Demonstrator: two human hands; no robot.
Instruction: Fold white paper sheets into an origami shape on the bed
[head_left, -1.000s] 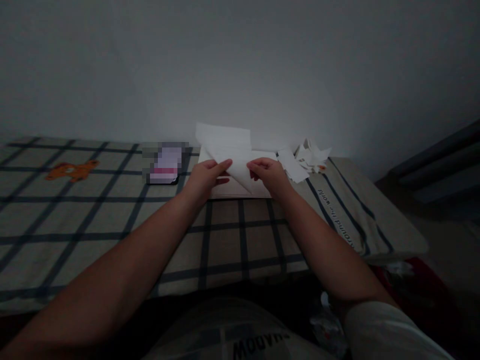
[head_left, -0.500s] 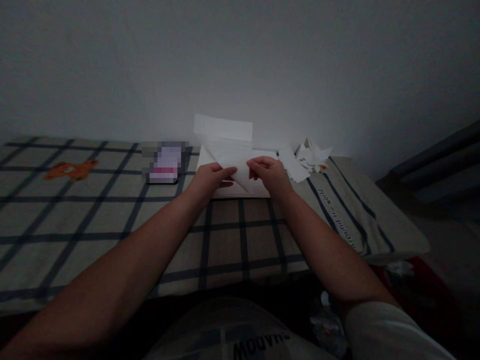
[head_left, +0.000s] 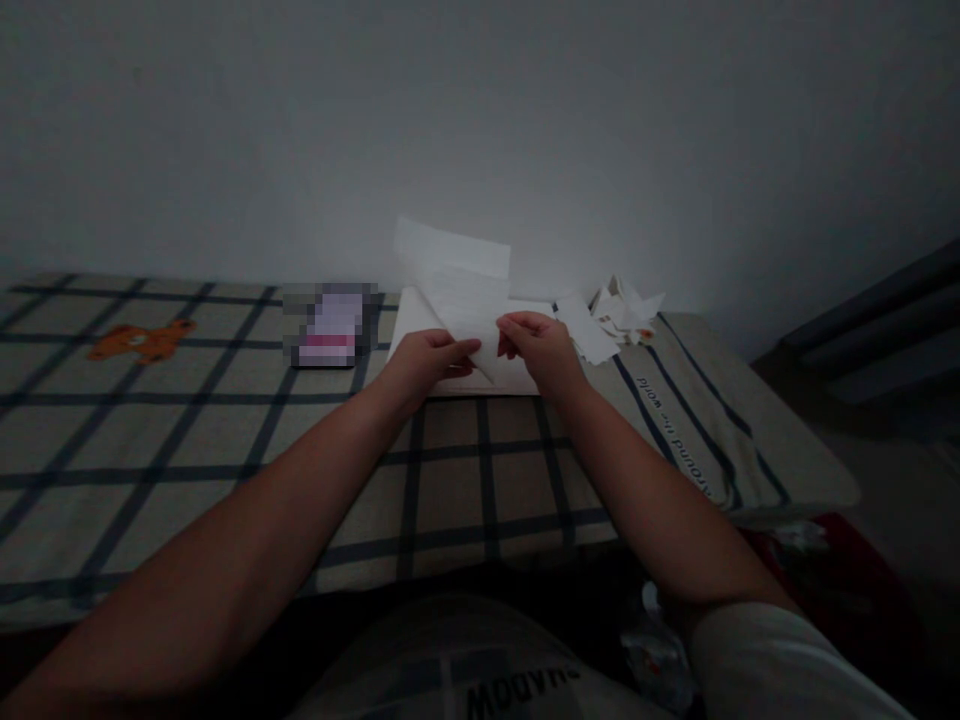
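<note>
Pinching a folded white sheet of paper (head_left: 465, 295) from both sides, the person works low over the checked bedcover (head_left: 225, 440) near the wall. The left hand (head_left: 420, 362) has thumb and fingers closed on the sheet's lower left edge, while the right hand (head_left: 541, 350) is closed on the lower right edge, so both hands grip the same piece and neither is spread open. The paper stands lifted off the surface, tilted up toward the wall, with 1 flap rising above the rest, directly over a flat white stack of paper (head_left: 517, 378) lying on the cover. Just to the right sits a loose heap of paper scraps (head_left: 619, 312), touching or nearly touching that stack. To the left rests a blurred-out rectangular object (head_left: 328, 327), apart from the hands. My read on the risk: the sheet is thin and held only at its lower edge, so an uneven pull between the 2 hands could tear it or set a crooked crease, and the dim light makes edges hard to align. A sweep of the right wrist could also scatter the scraps. No container shows anywhere here; everything lies loose on the cover.
</note>
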